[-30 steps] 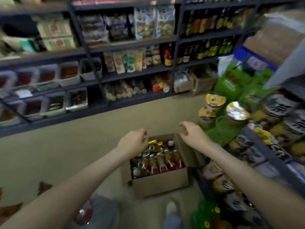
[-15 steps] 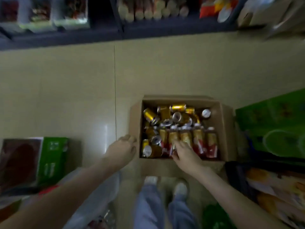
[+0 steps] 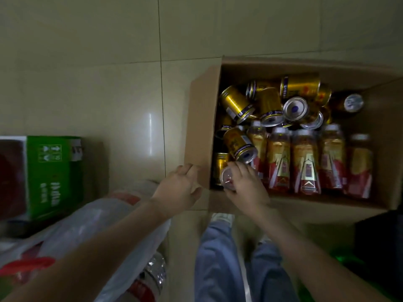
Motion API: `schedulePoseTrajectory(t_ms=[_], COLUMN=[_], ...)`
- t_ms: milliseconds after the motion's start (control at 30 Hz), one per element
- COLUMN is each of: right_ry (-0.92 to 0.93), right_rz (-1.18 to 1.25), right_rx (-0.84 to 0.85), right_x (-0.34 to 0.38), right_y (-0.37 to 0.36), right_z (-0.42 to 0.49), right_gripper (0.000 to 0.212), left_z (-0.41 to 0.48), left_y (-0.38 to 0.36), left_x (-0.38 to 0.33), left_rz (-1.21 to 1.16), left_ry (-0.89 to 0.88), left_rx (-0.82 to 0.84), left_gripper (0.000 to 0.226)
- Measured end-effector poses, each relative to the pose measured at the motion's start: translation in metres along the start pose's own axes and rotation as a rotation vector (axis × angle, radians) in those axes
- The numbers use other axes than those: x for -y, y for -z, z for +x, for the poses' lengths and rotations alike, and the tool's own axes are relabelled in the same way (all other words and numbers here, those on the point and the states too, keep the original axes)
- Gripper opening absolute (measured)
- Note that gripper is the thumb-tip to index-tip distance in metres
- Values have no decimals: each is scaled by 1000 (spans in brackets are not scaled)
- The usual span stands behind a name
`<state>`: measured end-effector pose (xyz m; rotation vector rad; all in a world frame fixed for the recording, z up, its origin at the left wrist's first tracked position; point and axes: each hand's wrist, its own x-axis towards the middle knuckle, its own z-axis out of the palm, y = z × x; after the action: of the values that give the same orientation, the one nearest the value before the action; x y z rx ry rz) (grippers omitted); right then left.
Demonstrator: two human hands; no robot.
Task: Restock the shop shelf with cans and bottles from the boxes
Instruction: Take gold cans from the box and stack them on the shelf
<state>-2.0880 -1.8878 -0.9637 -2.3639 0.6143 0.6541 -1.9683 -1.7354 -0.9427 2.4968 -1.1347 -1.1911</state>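
The right hand [image 3: 246, 188] reaches into the near left corner of the open cardboard box [image 3: 201, 118] on the tiled floor [image 3: 87, 83], its fingers and thumb curled round a can [image 3: 227, 179] whose silver end faces up just left of the knuckles. Loose gold cans [image 3: 236, 103] lie heaped beyond it in the far half of the box, and a row of bottles [image 3: 305, 158] stands along the near wall to the right of the hand. The left hand [image 3: 178, 190] is outside the box, fingers loosely bent with their tips touching the left flap and holding nothing. A green carton [image 3: 54, 171] and a plastic bag [image 3: 98, 219] lie to the left
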Motion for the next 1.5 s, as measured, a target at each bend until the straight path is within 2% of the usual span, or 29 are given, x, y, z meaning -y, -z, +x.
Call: schedulePoseTrajectory(t_ms=[133,200,267,333,400,433,500,567,633,733,800,833,900,967,1067,1133,1200,1267,1333,1500], right_ry=[-123,-138,-131,-119,-186,-250,-391,-462,-444,-467,-532,-577,-694,-806,-784,-724,-631,-523,-464,-343], right_rz=[418,643,835,961,1044,985,620,393,351,126,113,212,571,983,1462,1665,1779,1813,1803,1671], right_rx=[-174,-208,-105,34,20,-62,-164,-97,-38,17,131,172,210,242,234,211,208,193,165,62], right_x=[0,9,20,21,11,3,-16,-26,-26,-18,-11,-9,-9,-13,-16,-8,5,17,28,51], right_y=[21,36,49,55,54,51,40,29,21,17,26,37,58,85,133,175,219,262,303,375], right_z=[-7,-8,-4,5,20,28,44,55,66,88,97,96,80,44,-26,-78,-126,-169,-210,-305], right_gripper=[66,62,61,61,62,65,71,78,80,74,63,50,29,34,75,72,78,91,93,84], left_z=[12,20,26,33,37,39,42,44,44,43,40,37,28,21,4,-11,-29,-51,-74,-130], left_y=[-10,-9,-4,2,5,5,6,5,4,5,8,9,18,35,81,120,162,202,237,302], left_x=[-5,-16,-28,-34,-33,-30,-23,-14,-5,0,-2,-4,-15,-33,-75,-113,-154,-195,-235,-319], left_rz=[-239,-396,-572,-614,-631,-679,-753,-820,-914,-972,-1015,-1038,-1063,-1054,-1029,-1055,-1073,-1106,-1100,-979], left_ry=[-106,-122,-22,117,240,301,398,458,500,516,551,577,615,623,532,407,269,165,76,-94], left_rx=[87,101,29,-66,-118,-130,-141,-125,-110,-106,-117,-124,-131,-116,-43,37,122,185,242,301], left_gripper=[90,101,93,80,70,68,63,61,63,37,31,34,40,44,42,34,41,54,63,33])
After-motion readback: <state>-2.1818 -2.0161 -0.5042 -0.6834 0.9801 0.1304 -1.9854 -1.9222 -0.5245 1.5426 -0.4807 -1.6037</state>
